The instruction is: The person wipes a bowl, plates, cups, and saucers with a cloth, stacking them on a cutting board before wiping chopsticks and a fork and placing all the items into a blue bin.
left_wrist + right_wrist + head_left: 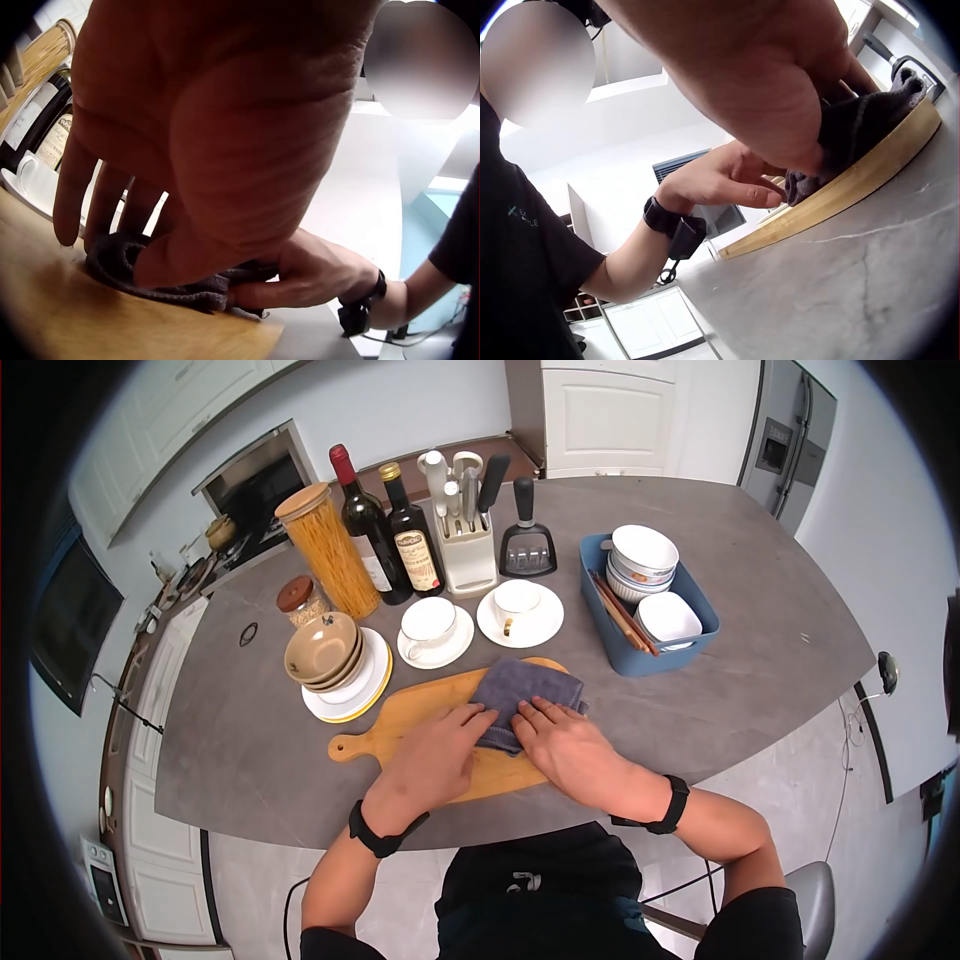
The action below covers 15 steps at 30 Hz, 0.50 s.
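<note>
A folded dark grey cloth (522, 695) lies on the right part of a wooden cutting board (405, 710), whose handle points left. The left hand (428, 760) rests at the cloth's left edge, fingers extended over the board and cloth. On the cloth's front part lies the right hand (575, 755), its fingers spread nearly straight. In the left wrist view the left hand (225, 127) arches over the bunched cloth (195, 291), fingertips down. The right wrist view shows the right hand (765, 90) on the cloth (855, 127) near the board's edge (832, 199).
Behind the board stand two cups on saucers (430, 625), a knife block (468, 555), two bottles (412, 545) and a pasta jar (335, 555). Stacked bowls (322, 650) on plates are left; a blue basket (650, 660) with bowls and chopsticks is right.
</note>
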{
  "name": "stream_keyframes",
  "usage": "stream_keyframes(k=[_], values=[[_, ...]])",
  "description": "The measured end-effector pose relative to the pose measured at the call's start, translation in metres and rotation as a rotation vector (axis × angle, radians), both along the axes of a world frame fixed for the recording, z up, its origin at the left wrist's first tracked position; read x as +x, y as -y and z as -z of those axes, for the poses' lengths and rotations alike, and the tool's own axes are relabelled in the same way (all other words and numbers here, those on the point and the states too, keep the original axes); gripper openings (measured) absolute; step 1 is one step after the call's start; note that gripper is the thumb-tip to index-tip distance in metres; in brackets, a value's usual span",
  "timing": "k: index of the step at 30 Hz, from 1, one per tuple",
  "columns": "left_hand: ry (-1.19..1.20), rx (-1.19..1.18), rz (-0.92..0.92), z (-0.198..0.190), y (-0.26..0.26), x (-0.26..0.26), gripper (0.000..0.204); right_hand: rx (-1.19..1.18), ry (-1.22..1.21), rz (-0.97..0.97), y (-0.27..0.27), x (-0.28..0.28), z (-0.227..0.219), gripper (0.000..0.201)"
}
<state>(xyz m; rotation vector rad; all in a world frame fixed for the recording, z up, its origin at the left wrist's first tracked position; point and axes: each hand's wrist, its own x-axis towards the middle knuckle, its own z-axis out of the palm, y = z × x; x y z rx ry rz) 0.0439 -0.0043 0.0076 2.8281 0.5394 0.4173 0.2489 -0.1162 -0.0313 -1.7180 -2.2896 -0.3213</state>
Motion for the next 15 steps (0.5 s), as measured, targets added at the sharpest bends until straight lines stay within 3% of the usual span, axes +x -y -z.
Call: stream_keyframes(k=[2, 4, 5, 7, 8, 9, 10, 11, 12, 13, 15], values=[[-0.001, -0.021, 0.003, -0.003, 0.001, -0.002, 0.056, -0.007, 0.036, -0.003, -0.001, 0.002, -0.009, 0.047], [-0.001, -0.253, -0.045, -0.009, 0.001, -0.005, 0.065, -0.175, -0.345, 0.033, 0.0, 0.006, -0.028, 0.034], [0.003, -0.25, -0.057, -0.013, 0.002, -0.007, 0.065, -0.174, -0.343, 0.021, 0.001, 0.009, -0.038, 0.034], [0.105, -0.317, -0.013, -0.019, 0.002, -0.008, 0.067, -0.441, -0.932, 0.113, 0.006, 0.02, -0.052, 0.028], [0.107, -0.315, -0.018, -0.018, 0.002, -0.007, 0.067, -0.515, -1.254, 0.055, 0.007, 0.028, -0.041, 0.027], [0.227, -0.517, 0.034, -0.015, 0.0, -0.005, 0.059, -0.514, -1.252, 0.051, 0.011, 0.026, -0.04, 0.027], [0.349, -0.718, 0.089, -0.015, 0.0, -0.003, 0.053, -0.566, -1.581, 0.044, 0.014, 0.025, -0.04, 0.028], [0.351, -0.715, 0.089, -0.018, -0.001, -0.002, 0.053, -0.612, -1.912, 0.035, 0.018, 0.024, -0.04, 0.03], [0.368, -0.999, 0.092, -0.025, 0.0, -0.001, 0.05, -0.664, -2.045, 0.016, 0.022, 0.026, -0.036, 0.034], [0.381, -1.283, 0.094, -0.03, 0.002, 0.0, 0.047, -0.663, -2.044, 0.014, 0.026, 0.028, -0.032, 0.034], [0.403, -1.337, 0.094, -0.033, 0.006, 0.005, 0.043, -0.711, -2.131, -0.06, 0.032, 0.029, -0.025, 0.041]])
